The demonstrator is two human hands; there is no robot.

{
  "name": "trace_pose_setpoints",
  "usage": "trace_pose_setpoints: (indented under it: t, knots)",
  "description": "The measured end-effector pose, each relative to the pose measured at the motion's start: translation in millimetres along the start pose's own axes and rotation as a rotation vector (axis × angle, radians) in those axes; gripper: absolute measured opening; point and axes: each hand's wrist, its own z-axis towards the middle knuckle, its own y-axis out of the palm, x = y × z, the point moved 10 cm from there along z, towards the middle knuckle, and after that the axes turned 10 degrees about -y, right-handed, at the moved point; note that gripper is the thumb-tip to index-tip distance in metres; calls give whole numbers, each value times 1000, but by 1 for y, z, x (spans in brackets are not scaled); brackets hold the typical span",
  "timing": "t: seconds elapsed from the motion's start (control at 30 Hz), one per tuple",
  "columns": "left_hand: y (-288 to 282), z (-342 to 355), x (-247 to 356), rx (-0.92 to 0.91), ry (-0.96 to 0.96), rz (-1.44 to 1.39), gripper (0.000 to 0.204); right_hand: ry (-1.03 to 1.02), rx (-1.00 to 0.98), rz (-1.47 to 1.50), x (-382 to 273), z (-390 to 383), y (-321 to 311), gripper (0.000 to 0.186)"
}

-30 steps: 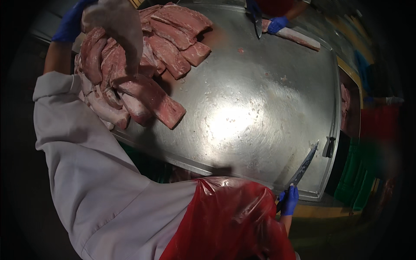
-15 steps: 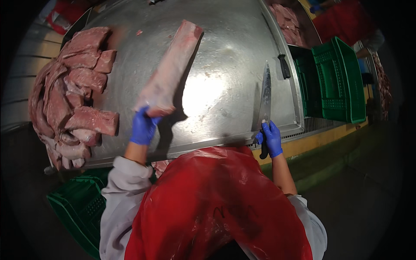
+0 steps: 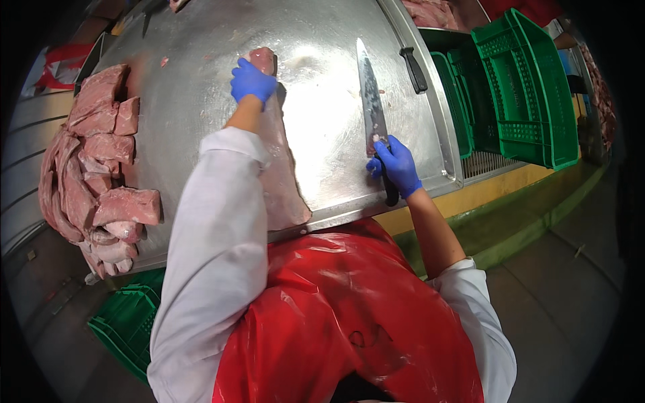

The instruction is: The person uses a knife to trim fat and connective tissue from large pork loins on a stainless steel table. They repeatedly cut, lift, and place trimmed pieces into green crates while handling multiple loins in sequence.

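Note:
A long, pale pink slab of meat (image 3: 282,181) lies lengthwise on the metal table, its near end at the front edge. My left hand (image 3: 253,82), in a blue glove, is closed on its far end, with the fingers over the left side. My left sleeve hides part of the slab. To the right, my gloved right hand (image 3: 399,166) grips a knife (image 3: 371,101) by its black handle. The long blade points away from me, tip up the table, with a few scraps stuck near the handle. Knife and slab are apart.
Cut meat pieces (image 3: 101,161) are heaped along the table's left side. Another black-handled tool (image 3: 413,70) lies by the right rim. Green crates (image 3: 531,94) stand beyond that rim, and another green crate (image 3: 127,322) sits below the table at left.
My left hand has let go of the slab's near end and moved to its far end. The slab has come nearer to me. My right hand has raised the knife slightly forward and left.

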Motion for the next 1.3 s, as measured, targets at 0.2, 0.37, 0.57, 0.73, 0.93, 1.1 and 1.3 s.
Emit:
trace_pose_setpoints:
  t: [0.2, 0.37, 0.57, 0.73, 0.93, 1.1, 1.3]
  knots:
    - [22, 47, -43, -456, 201, -1087, 67, 94, 22, 75, 20, 29, 22, 26]
    - [8, 42, -30, -28, 431, -699, 78, 66, -119, -106, -8, 74, 65, 50]
    - [22, 30, 10, 35, 564, -368, 85, -18, -223, -181, -16, 173, 129, 72]
    - [18, 26, 12, 7, 525, -373, 89, -1, -280, -173, -35, 229, 157, 75]
    - [24, 29, -2, 29, 456, -314, 92, 8, -302, -439, -39, 236, 163, 77]
    - [22, 28, 4, 70, 509, -340, 93, 25, -356, -406, -45, 245, 168, 77]
    - [18, 25, 0, -29, 365, -352, 92, 46, -415, -416, -6, 168, 160, 73]
